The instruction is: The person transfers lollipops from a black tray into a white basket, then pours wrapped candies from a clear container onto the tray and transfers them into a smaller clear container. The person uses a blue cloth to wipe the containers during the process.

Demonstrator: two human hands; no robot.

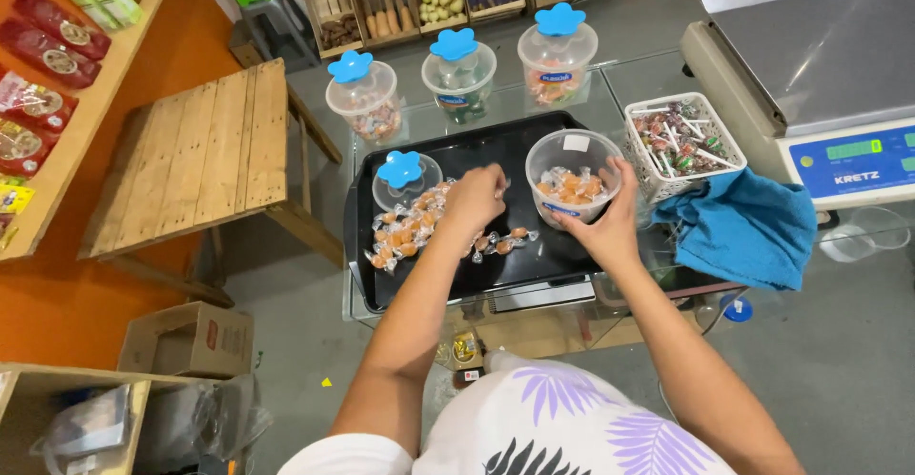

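The left hand hovers over the black tray, fingers bunched together and pointing toward the open tub; it seems pinched on something small, but whether a candy sits in the fingertips cannot be told from here. The right hand is wrapped around the tub's near side, thumb and fingers spread on its clear wall, steadying it where it stands at the tray's right end. Some orange wrapped candies already lie inside the tub. The loose candies lie in a heap on the tray, stretched from just below the left wrist out to the person's left, with a few strays between the hands. So the heap lies to the left of the left hand and the tub just to its right, near the fingertips; the left hand is clearly the nearer one to the candy. A blue flower-shaped lid rests on the tray behind the heap. Three lidded tubs stand in a row beyond the tray, a white basket of lollipops and a blue cloth sit to the right, beside a scale.
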